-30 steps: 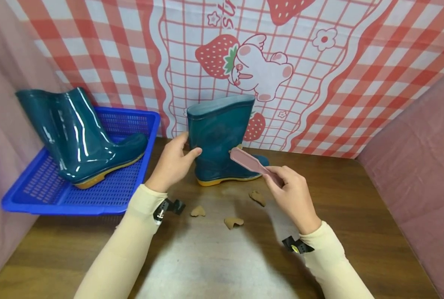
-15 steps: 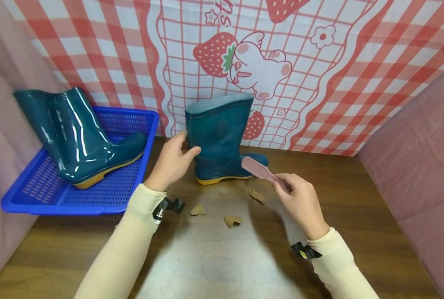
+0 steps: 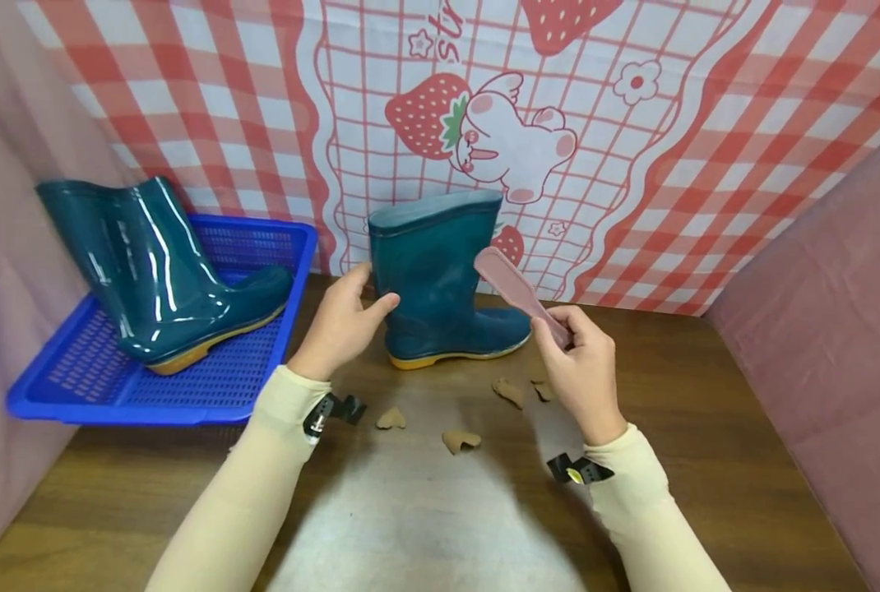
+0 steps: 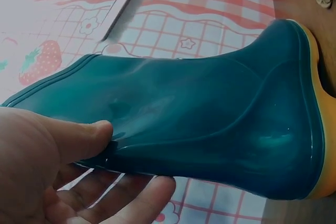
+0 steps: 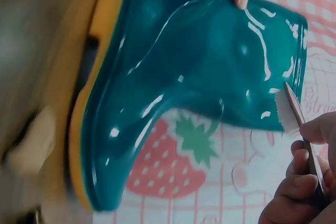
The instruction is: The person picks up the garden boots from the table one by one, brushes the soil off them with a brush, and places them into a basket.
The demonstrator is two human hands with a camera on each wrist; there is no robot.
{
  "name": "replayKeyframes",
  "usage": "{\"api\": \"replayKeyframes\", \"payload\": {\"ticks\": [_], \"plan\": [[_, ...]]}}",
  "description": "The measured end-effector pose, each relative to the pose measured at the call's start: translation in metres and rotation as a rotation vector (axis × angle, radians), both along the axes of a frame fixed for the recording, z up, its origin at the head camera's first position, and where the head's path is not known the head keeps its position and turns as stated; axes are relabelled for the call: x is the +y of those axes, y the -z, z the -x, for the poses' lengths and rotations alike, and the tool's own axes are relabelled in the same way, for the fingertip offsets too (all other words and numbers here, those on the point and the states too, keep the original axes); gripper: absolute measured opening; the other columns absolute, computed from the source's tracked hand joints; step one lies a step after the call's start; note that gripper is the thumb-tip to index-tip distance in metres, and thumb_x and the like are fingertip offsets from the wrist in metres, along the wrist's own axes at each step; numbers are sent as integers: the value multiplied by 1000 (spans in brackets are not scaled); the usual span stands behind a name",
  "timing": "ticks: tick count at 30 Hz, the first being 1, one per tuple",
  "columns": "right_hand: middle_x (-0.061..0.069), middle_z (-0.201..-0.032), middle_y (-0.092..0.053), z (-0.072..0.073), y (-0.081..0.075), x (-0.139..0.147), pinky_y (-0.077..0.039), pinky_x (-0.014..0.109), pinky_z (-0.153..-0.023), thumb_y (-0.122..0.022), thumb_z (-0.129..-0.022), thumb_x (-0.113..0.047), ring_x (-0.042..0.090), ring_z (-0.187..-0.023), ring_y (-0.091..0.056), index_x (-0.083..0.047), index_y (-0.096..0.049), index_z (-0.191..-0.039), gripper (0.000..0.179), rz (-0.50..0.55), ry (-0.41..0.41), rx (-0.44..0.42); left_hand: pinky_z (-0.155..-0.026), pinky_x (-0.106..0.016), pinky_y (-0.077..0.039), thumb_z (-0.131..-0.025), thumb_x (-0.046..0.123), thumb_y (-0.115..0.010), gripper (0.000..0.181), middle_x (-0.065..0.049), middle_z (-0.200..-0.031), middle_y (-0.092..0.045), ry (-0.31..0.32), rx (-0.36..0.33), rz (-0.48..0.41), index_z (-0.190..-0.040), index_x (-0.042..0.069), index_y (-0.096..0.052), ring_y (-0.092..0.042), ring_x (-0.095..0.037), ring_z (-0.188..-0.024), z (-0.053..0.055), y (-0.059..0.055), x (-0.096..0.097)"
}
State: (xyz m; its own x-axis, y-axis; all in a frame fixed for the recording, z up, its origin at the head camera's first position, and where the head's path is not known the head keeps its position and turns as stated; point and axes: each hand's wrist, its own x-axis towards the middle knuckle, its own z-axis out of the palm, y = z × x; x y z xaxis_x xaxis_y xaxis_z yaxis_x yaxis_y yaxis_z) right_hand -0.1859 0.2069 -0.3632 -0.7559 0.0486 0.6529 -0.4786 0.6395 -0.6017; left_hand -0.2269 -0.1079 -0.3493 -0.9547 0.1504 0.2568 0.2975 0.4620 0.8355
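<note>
A green rubber rain boot [image 3: 433,288] with a yellow sole stands upright on the table, toe to the right. My left hand [image 3: 347,316] holds the back of its shaft; in the left wrist view the thumb lies on the near side and the fingers curl behind. My right hand [image 3: 581,362] grips the handle of a pink brush [image 3: 510,279] at the boot's front. White bristles [image 5: 287,114] show in the right wrist view, close to the upper shaft; whether they touch it is unclear. Several brown scraps lie before the boot, including a curled one [image 3: 460,441] and a heart-shaped one [image 3: 391,418].
A blue plastic basket [image 3: 181,413] stands on the left with a second green rain boot [image 3: 166,271] in it. Behind the table [image 3: 410,526] hangs a red-and-white checked cloth [image 3: 262,107]. Pink cloth [image 3: 825,345] borders the right side.
The brush dipped toward the boot's toe, then rose to the upper shaft. A brown scrap earlier at the boot's front is gone from there; another scrap now lies on the table near the toe.
</note>
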Motion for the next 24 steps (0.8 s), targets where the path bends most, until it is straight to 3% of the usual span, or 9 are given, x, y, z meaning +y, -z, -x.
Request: {"api": "replayKeyframes", "payload": {"ticks": [5,7,16,21,24], "plan": [[3,-67,-49,1,-3,-14,-31,22,-50,-74,-97,-17,13,-56,-42,-4,-69,-96,13,0,-15,-78,-81,-44,-62,-106,29,-62,46,-15,-126,-63,45,-119,-49,-144,10,-47,-71,-29,-95,0,1,2],[2,-67,-49,0,-4,-14,-32,23,-49,-73,-98,-18,14,-55,-43,-5,-68,-96,14,-23,-7,-109,-81,-43,-62,-106,31,-61,48,-15,-130,-63,44,-133,-44,-146,11,-45,-72,-28,-96,0,1,2],[3,-64,-44,-5,-11,5,-32,34,-51,-60,-105,-34,21,-56,-44,-9,-57,-89,30,-222,123,-236,-77,-42,-61,-105,29,-62,39,-13,-118,-69,-5,-78,-7,-138,10,-52,-71,-26,-88,-1,3,5],[5,-63,-45,-9,-19,8,-34,37,-50,-51,-108,-40,24,-55,-46,-10,-53,-89,36,-322,184,-292,-68,-39,-59,-105,32,-63,24,-12,-92,-69,-62,0,5,-108,8,-60,-72,-22,-72,1,8,8],[5,-62,-44,-11,-23,10,-34,37,-49,-50,-108,-40,25,-54,-46,-10,-52,-87,37,-363,212,-302,-65,-36,-60,-104,32,-64,25,-12,-87,-70,-97,55,-40,-100,7,-62,-73,-22,-67,1,9,11]]}}
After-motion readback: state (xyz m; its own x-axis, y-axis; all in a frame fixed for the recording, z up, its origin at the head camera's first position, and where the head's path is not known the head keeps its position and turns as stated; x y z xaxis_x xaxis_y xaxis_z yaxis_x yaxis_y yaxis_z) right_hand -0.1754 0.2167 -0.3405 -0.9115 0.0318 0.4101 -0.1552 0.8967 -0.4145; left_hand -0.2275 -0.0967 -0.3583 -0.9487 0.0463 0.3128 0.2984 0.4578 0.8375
